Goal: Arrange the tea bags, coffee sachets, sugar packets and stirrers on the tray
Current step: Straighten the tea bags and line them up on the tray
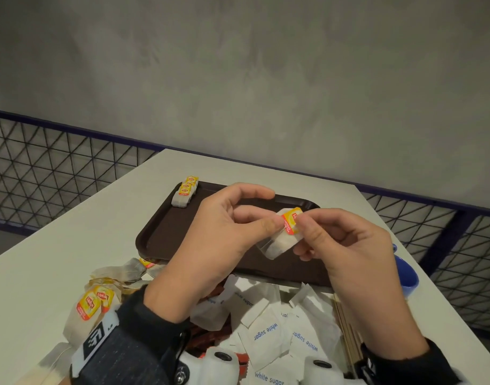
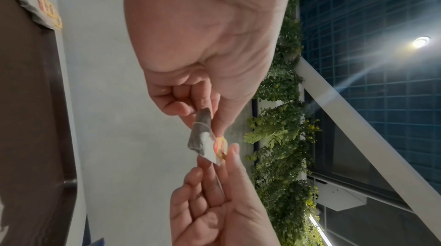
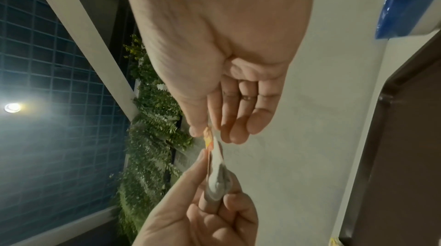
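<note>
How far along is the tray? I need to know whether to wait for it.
Early on. Done: a short row of tea bags lies at the far left corner of the brown tray. In hand: the left hand and right hand both pinch one tea bag above the tray. Left: the loose tea bags, white sugar packets and wooden stirrers lie on the table, off the tray.

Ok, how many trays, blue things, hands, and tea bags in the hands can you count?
brown tray: 1
blue object: 1
hands: 2 (left hand, right hand)
held tea bag: 1
Total: 5
</note>
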A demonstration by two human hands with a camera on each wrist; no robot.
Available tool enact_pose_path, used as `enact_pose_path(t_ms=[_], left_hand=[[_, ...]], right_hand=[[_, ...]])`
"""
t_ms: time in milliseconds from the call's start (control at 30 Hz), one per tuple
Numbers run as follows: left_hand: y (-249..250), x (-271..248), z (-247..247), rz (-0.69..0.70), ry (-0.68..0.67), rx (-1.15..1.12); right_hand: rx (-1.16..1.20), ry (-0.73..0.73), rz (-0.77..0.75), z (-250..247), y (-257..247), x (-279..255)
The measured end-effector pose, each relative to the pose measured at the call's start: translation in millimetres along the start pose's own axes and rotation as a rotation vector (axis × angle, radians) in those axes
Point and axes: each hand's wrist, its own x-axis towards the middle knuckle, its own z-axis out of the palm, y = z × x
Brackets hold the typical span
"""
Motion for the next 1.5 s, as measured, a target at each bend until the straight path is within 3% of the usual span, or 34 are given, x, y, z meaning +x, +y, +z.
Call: enact_pose_path(t_ms=[167, 233, 333, 467, 533, 733, 933, 1233, 1500], left_hand=[[27, -7, -23, 0.034, -0.053, 0.092], [47, -9, -50, 0.056, -0.075, 0.188], [71, -5, -108, 0.09, 0.003, 0.239], [68, -3, -188, 0.01, 0.088, 0.059], [53, -7, -215, -0.043, 0.083, -0.092], [27, -6, -239, -0.1, 0.119, -0.291], [14, 7, -237, -0.179, 0.208, -0.36], [-1, 16, -242, -0.253, 0.282, -0.405], [-9, 21, -245, -0.269, 0.295, -0.418]], right_hand=[[0.039, -0.182, 0.032, 17, -30, 12], [0.065, -0.269, 0.057, 31, -41, 29], [-0.016, -0.444, 0.166, 62, -47, 65], [-0.316, -0.711, 0.273, 117, -24, 112], [-0.453, -0.773, 0.299, 143, -2, 130], [-0.589, -0.796, 0.397, 208, 61, 174], [-0.685, -0.755, 0.429, 251, 90, 200], [-0.801, -0.641, 0.461, 255, 97, 201], [-0.753, -0.677, 0.442, 258, 95, 185]])
